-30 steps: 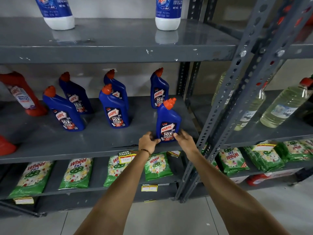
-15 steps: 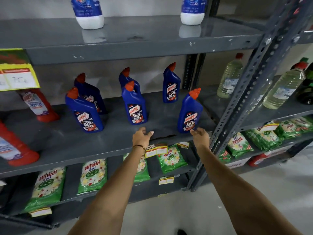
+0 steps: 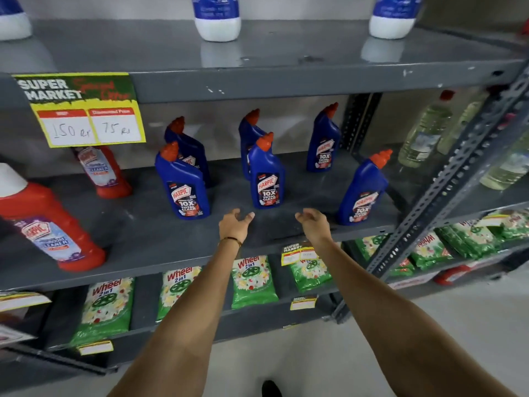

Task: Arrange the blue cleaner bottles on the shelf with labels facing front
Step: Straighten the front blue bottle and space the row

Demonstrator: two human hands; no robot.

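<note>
Several blue cleaner bottles with orange caps stand on the grey middle shelf [image 3: 160,242]. The front three show their labels: one at the left [image 3: 183,186], one in the middle [image 3: 266,179], one at the right [image 3: 363,193] near the shelf's edge. Behind them stand a back left bottle [image 3: 192,150], a back middle bottle [image 3: 248,133] mostly hidden, and a back right bottle [image 3: 324,143] with its label forward. My left hand [image 3: 234,224] and my right hand [image 3: 314,223] hover over the shelf's front edge, fingers apart, holding nothing, just below the middle bottle.
Two red cleaner bottles [image 3: 51,227] stand at the shelf's left, one under a yellow price sign [image 3: 83,110]. White-based bottles [image 3: 218,18] sit on the top shelf. Green detergent packets [image 3: 252,279] fill the lower shelf. A perforated metal upright [image 3: 446,184] borders the right, with clear bottles [image 3: 423,133] beyond.
Both hands have let go of the right front blue bottle and moved left along the shelf's edge, fingers apart. The camera has swung left, bringing the price sign into view.
</note>
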